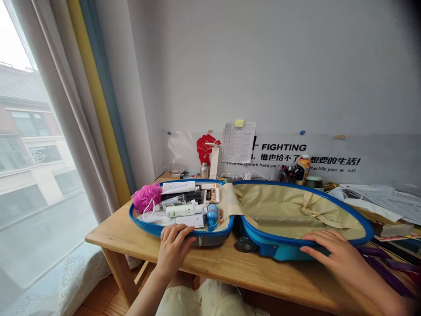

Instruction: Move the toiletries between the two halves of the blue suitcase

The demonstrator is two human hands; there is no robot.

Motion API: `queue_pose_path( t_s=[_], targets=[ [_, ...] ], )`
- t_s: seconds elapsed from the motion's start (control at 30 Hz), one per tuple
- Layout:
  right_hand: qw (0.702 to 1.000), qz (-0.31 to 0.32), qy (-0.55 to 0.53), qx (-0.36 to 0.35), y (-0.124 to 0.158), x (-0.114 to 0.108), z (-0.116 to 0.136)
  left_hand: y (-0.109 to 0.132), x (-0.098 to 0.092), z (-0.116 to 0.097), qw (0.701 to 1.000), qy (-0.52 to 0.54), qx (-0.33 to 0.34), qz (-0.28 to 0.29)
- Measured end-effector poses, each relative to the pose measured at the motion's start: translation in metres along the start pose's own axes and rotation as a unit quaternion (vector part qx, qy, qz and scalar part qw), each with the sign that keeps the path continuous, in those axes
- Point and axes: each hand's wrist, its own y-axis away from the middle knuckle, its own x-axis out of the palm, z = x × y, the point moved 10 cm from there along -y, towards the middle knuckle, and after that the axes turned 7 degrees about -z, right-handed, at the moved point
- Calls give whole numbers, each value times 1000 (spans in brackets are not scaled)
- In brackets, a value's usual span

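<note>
Touching the open suitcase (279, 242), left hand (173, 250) on its packed half (210, 239), right hand (332, 251) on its yellow half (296, 215), hands well apart

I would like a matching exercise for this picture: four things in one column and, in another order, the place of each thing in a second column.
Things:
1. left hand
2. right hand
3. pink pouf
4. sticky note

Places:
A. on a paper sheet on the wall
B. on the rim of the beige-lined suitcase half
C. on the rim of the packed suitcase half
D. inside the packed suitcase half

Right pairs: 1-C, 2-B, 3-D, 4-A.
</note>
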Motion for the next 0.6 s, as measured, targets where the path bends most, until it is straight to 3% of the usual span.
queue_pose_path(
  t_s=[0.1,0.3,0.47,0.6],
  targets=[
    [1000,-25,0,6,1,-3,6,-4,-2,1,1000,14,2,6],
    [1000,-12,0,-23,0,1,22,-9,-6,6,999,19,13,26],
    [998,-22,9,-59,1,16,38,-6,-14,25,999,8,22,29],
    [990,-72,-2,-120,0,13,78,-2,-20,52,999,3,3,50]
  ],
)
